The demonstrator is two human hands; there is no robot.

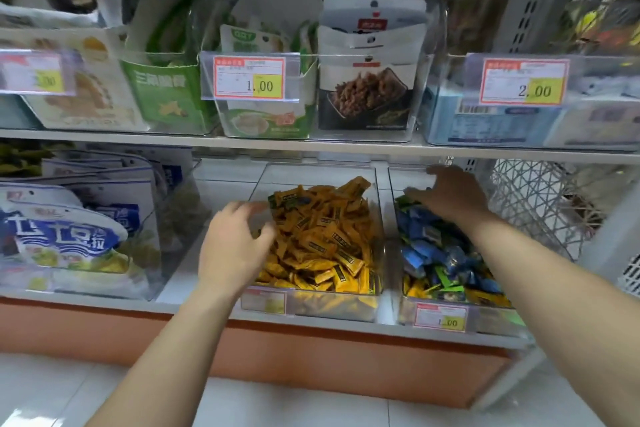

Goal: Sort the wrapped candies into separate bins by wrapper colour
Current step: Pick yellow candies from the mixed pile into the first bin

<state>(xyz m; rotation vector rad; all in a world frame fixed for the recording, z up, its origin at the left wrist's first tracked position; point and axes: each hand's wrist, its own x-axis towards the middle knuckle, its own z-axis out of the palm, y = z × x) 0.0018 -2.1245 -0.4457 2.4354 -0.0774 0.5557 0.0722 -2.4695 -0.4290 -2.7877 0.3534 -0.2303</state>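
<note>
In the head view, two clear bins sit side by side on the low shelf (104, 302). The middle bin (322, 177) is heaped with yellow candies (329, 246), and one dark green-wrapped candy (278, 199) lies on the far left of that heap. The left hand (235, 246) reaches over the bin's left wall with its fingers (249, 210) loosely bent and a little apart. Their tips are just beside the green-wrapped candy, but motion blur hides whether they touch or pinch it. The right bin (491, 321) holds mostly blue candies (426, 236), with green and yellow ones mixed in toward its near end. The right hand (450, 196) hangs palm down over the far end of this bin, its fingers (417, 191) stretched out, spread and pointing left. A green piece (403, 201) lies right under their tips, with nothing visibly gripped. A price tag (441, 317) is clipped to the right bin's front. Blue-and-white snack bags (62, 239) fill the bin at far left.
</note>
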